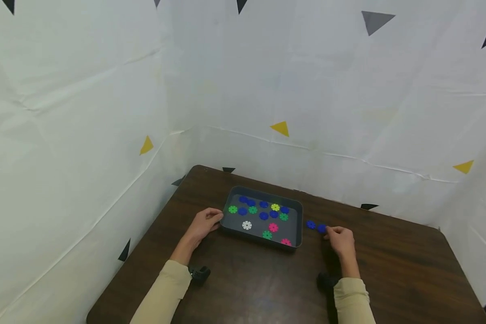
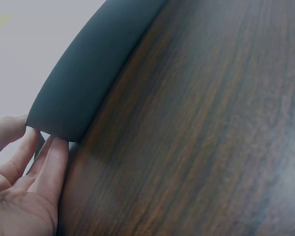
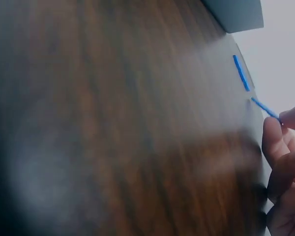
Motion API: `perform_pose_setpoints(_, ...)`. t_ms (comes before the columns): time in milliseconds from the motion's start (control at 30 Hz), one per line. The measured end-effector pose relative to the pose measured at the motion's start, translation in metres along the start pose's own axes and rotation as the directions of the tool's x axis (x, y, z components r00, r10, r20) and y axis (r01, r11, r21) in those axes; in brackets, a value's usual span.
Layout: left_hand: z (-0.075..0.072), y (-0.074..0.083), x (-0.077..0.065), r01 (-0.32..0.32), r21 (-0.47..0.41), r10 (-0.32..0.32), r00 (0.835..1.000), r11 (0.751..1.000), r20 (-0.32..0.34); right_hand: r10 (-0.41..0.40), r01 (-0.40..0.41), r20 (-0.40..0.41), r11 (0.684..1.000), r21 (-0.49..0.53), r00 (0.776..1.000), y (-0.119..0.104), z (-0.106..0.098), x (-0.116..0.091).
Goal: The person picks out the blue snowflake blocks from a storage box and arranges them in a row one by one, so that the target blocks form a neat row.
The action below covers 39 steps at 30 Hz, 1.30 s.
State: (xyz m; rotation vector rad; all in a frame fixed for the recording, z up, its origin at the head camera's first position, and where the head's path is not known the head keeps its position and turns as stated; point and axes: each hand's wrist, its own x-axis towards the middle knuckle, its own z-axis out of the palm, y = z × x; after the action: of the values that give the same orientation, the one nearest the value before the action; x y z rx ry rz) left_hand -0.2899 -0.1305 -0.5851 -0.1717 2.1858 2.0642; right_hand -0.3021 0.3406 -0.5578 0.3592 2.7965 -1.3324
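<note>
At the left end of a dark grey tray [image 1: 243, 233], my left hand [image 1: 204, 223] holds the rim and side wall between thumb and fingers. In the left wrist view its fingertips [image 2: 59, 147] meet the tray's corner [image 2: 83, 73]. Right of the tray, my right hand [image 1: 341, 240] pinches a blue notched disc [image 1: 321, 228] by its edge. The right wrist view shows that disc [image 3: 265, 107] tilted between thumb and forefinger. Beside it on the table lies another blue notched disc [image 1: 310, 224], apart from the tray.
Inside the tray are several blue discs [image 1: 263, 216], several green ones [image 1: 267, 235], a white one [image 1: 247, 225], a yellow one [image 1: 275, 207] and two pink ones [image 1: 273, 227]. The brown wooden table [image 1: 389, 261] has white sheeting [image 1: 328, 90] behind and beside it.
</note>
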Motion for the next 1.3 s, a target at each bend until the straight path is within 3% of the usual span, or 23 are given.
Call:
perform_pose_setpoints(300,0.002,-0.003,0.004,0.018,0.007,-0.018,1.0,1.0,-0.011,0.037,-0.037,-0.001,0.999,-0.003,0.999,-0.002,-0.002,0.007)
perform_pose_setpoints(733,0.003,0.0,0.004,-0.007,-0.001,0.007,1.0,1.0,0.013,0.067,-0.067,0.0,0.998,0.021,0.998,-0.001,-0.01,0.012)
perform_pose_setpoints(1167,0.001,0.0,0.002,-0.004,0.008,0.004,1.0,1.0,-0.003,0.089,-0.082,-0.037,0.984,0.16,0.995,0.0,-0.004,0.012)
perform_pose_setpoints(1300,0.001,-0.001,0.002,-0.004,0.013,0.004,1.0,1.0,-0.007,0.055,-0.047,-0.042,0.986,0.163,0.998,-0.01,0.001,0.006)
